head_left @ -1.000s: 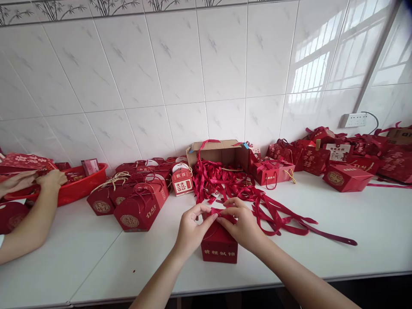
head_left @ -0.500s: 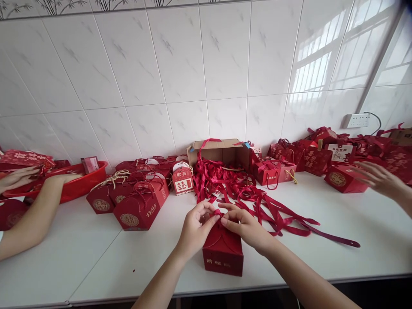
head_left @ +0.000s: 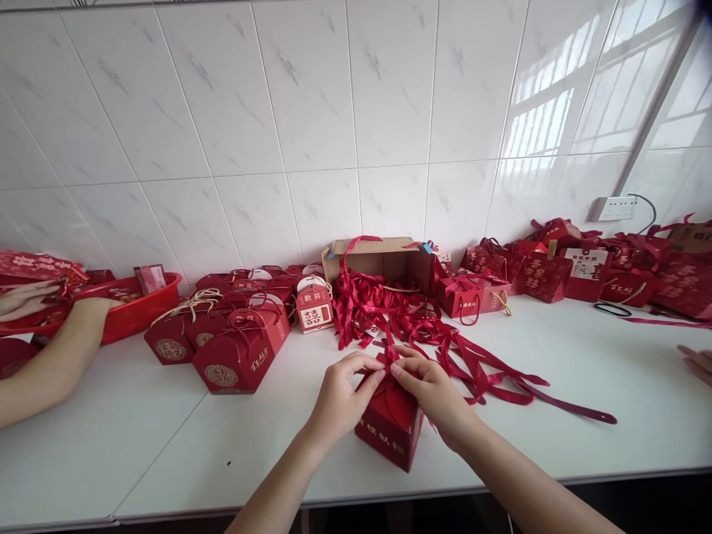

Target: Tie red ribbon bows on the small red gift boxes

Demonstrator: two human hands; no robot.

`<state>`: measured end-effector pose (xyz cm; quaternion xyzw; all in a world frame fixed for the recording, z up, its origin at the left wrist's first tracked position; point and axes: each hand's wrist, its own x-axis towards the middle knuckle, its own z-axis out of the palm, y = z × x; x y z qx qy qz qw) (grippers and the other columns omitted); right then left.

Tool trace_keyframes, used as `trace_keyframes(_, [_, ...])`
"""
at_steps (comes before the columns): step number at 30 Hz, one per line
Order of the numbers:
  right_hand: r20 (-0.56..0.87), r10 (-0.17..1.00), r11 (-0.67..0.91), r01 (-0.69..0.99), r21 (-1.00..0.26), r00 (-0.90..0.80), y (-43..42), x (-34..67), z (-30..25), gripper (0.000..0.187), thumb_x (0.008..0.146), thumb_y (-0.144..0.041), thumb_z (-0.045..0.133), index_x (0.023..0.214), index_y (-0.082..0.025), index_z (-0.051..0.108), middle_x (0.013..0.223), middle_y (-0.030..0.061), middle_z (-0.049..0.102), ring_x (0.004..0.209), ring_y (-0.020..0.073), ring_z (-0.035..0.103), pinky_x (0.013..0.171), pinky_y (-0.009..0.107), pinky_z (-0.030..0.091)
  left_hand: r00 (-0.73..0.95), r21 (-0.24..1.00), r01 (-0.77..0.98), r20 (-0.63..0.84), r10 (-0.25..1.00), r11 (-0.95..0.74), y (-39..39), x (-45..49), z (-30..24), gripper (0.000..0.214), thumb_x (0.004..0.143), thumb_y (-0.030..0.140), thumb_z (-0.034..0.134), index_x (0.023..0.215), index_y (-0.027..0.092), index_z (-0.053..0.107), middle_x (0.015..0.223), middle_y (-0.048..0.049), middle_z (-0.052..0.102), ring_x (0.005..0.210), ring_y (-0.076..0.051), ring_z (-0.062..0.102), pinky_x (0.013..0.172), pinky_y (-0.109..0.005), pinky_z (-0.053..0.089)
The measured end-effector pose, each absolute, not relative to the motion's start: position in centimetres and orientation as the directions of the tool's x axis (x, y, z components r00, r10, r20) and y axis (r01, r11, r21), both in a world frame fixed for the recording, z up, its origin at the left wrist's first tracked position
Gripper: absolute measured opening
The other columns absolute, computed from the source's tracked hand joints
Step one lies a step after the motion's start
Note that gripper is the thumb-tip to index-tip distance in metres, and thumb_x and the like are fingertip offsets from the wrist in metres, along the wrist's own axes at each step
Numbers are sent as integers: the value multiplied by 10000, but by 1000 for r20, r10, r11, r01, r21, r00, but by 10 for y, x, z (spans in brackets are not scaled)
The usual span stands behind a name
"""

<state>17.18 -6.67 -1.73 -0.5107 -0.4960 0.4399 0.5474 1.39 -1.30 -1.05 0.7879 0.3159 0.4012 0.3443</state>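
Observation:
A small red gift box (head_left: 389, 426) with pale lettering on its side stands before me near the table's front edge, turned at an angle. At its top, a red ribbon (head_left: 391, 357) is gathered between my fingers. My left hand (head_left: 348, 389) pinches the ribbon from the left, thumb against the fingers. From the right, my right hand (head_left: 431, 382) pinches it too, thumb pressed down near the box top. The fingertips partly hide the ribbon, so I cannot tell how it is knotted. Just behind lies a tangle of red ribbons (head_left: 383, 304), spilling out to the right.
An open cardboard box (head_left: 378, 263) holds the ribbons by the wall. Red gift boxes (head_left: 242, 352) stand left of it, red bags (head_left: 548, 274) at right. A co-worker's arm (head_left: 72, 363) reaches into a red basin (head_left: 133, 315); another person's hand (head_left: 698, 363) shows at far right.
The small box has turned, and its right side now shows. My hands stay at its top. At right, the other person's hand has drawn back and the red box beside it is gone.

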Motion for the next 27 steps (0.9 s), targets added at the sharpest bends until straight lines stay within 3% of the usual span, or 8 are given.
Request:
trace_keyframes(2, [51, 992, 50, 19, -999, 116, -71, 172, -14, 367, 793, -532, 603, 817, -183, 713, 1348, 96, 511, 1273, 290, 440, 978, 383, 413, 459, 774, 261, 427, 780, -577, -14, 15, -13, 130, 843, 252, 565, 798, 179, 662, 834, -54, 693, 819, -189, 643, 776, -306, 503])
trace_keyframes(5, [31, 999, 28, 97, -995, 30, -78, 178, -10, 395, 867, -523, 488, 947, -190, 684, 1088, 82, 662, 1036, 257, 605, 863, 368, 477, 455, 766, 273, 430, 780, -582, -13, 15, -16, 117, 843, 230, 560, 806, 179, 659, 830, -49, 693, 808, -185, 643, 760, -299, 505])
trace_keyframes(9, [223, 975, 194, 491, -849, 1, -82, 190, -6, 226, 897, -348, 450, 959, -222, 627, 931, 32, 680, 886, 217, 621, 776, 342, 469, 494, 727, 266, 461, 737, -633, -14, 12, -15, 118, 861, 232, 543, 833, 188, 649, 868, -46, 692, 846, -185, 636, 792, -299, 496])
trace_keyframes(13, [242, 970, 143, 768, -624, 15, -90, 200, 4, 253, 811, -206, 526, 1061, -228, 562, 803, 14, 678, 774, 216, 620, 714, 342, 443, 543, 696, 270, 461, 702, -665, -18, 11, -12, 126, 880, 219, 505, 842, 194, 623, 864, -43, 671, 836, -181, 622, 781, -297, 492])
trace_keyframes(16, [113, 989, 148, 768, -623, -100, -100, 206, 19, 411, 762, -276, 633, 1159, -253, 533, 645, -27, 637, 626, 190, 594, 570, 278, 413, 570, 703, 265, 438, 695, -660, -19, 12, -10, 144, 890, 214, 478, 862, 203, 618, 881, -46, 660, 837, -184, 614, 778, -303, 491])
trace_keyframes(20, [117, 981, 194, 700, -687, -156, -96, 209, 34, 559, 744, -476, 663, 1245, -272, 523, 823, 23, 668, 660, 178, 598, 533, 257, 416, 620, 687, 262, 419, 664, -678, -18, 12, -5, 170, 900, 204, 445, 860, 211, 610, 853, -35, 641, 796, -176, 593, 738, -295, 482])
trace_keyframes(24, [144, 973, 226, 599, -768, -182, -74, 205, 32, 238, 835, -342, 555, 1023, -209, 615, 836, 26, 653, 626, 136, 569, 517, 238, 411, 654, 616, 262, 452, 606, -743, -18, 10, 2, 159, 888, 184, 460, 836, 210, 608, 835, -36, 635, 801, -182, 577, 746, -305, 471])
trace_keyframes(27, [254, 920, 383, 551, -742, -298, -68, 204, 27, 104, 819, -188, 537, 878, -199, 622, 756, -3, 631, 653, 126, 562, 575, 230, 434, 669, 516, 294, 490, 558, -805, -18, 8, 7, 168, 871, 139, 467, 815, 209, 609, 811, -38, 645, 817, -193, 566, 761, -318, 461])
